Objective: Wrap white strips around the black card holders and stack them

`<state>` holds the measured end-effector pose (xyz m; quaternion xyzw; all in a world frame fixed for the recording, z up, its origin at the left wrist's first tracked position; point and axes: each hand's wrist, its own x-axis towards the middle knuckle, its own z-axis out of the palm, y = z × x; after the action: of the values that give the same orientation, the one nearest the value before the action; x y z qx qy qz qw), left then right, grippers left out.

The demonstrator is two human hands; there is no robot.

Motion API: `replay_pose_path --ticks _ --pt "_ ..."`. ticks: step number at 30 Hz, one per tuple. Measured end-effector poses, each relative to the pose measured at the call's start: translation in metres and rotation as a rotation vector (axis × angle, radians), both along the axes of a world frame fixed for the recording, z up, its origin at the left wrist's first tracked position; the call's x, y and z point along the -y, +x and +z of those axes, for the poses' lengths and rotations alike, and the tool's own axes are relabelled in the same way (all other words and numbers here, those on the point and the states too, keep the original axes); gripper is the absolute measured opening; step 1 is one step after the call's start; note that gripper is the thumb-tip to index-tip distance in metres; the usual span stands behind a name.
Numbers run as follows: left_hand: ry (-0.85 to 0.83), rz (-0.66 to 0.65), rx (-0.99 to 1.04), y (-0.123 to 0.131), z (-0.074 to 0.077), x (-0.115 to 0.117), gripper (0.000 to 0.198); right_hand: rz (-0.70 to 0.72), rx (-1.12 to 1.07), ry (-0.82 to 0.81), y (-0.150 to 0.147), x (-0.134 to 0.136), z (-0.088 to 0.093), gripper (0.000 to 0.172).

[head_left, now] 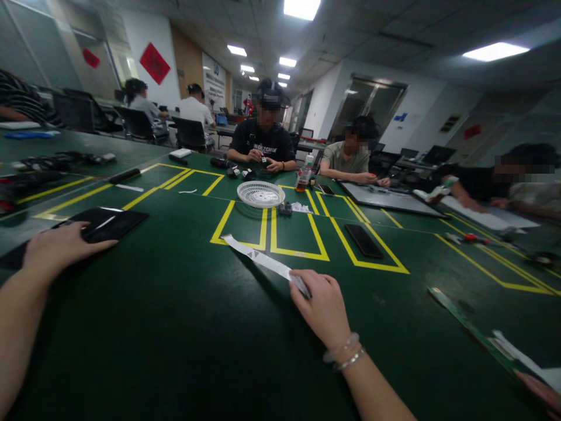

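Note:
My right hand [323,305] rests on the green table [184,327] with its fingers closed on the near end of a long white paper strip [256,257]. The strip runs away to the upper left and ends at a yellow taped box. My left hand [59,247] lies flat at the left, fingers stretched out over the corner of a black tablet [111,222] with a white stylus lying on it. Bracelets circle my right wrist.
A black phone [363,240] lies inside yellow tape lines. Farther off stand a white fan grille [260,194] and a drink bottle [303,175]. Several people sit working along the far edge and at the right. Another tablet [385,197] lies at the back right.

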<state>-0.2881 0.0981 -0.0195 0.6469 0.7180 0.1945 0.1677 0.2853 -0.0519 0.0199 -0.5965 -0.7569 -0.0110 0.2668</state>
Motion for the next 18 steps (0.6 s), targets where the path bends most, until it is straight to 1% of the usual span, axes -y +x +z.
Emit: replay_pose_path --ticks 1,2,3,4,5,7,10,12,14,16,18 --pt "0.026 0.118 -0.091 0.002 0.002 0.0 0.085 -0.014 -0.013 -0.003 0.001 0.0 0.0 0.021" --pt "0.043 0.203 -0.173 0.006 0.006 0.0 0.095 -0.03 -0.024 -0.001 0.001 -0.001 0.0 0.021" --pt "0.045 0.241 -0.223 0.012 0.01 0.001 0.105 -0.046 -0.032 0.003 0.002 -0.002 0.0 0.021" --pt "0.025 0.219 -0.229 0.019 0.016 0.002 0.11 -0.062 -0.038 0.012 0.003 -0.002 0.0 0.021" --pt "0.003 0.175 -0.217 0.029 0.022 0.003 0.111 -0.077 -0.041 0.022 0.004 -0.003 0.0 0.022" --pt "0.006 0.034 -0.194 0.055 0.034 0.006 0.104 -0.102 -0.049 0.036 0.006 -0.003 0.0 0.023" --pt "0.075 -0.255 -0.174 0.107 0.045 0.016 0.087 -0.128 -0.055 0.035 0.008 -0.004 0.0 0.026" --pt "0.106 -0.443 -0.136 0.145 0.045 0.027 0.077 -0.139 -0.053 0.034 0.009 -0.004 0.001 0.027" --pt "0.113 -0.635 -0.094 0.181 0.043 0.041 0.073 -0.142 -0.05 0.037 0.01 -0.004 0.001 0.027" --pt "0.12 -0.822 -0.065 0.214 0.04 0.057 0.074 -0.139 -0.05 0.04 0.01 -0.004 0.0 0.027" --pt "0.125 -0.975 -0.041 0.24 0.037 0.073 0.078 -0.132 -0.049 0.042 0.01 -0.005 -0.001 0.027"
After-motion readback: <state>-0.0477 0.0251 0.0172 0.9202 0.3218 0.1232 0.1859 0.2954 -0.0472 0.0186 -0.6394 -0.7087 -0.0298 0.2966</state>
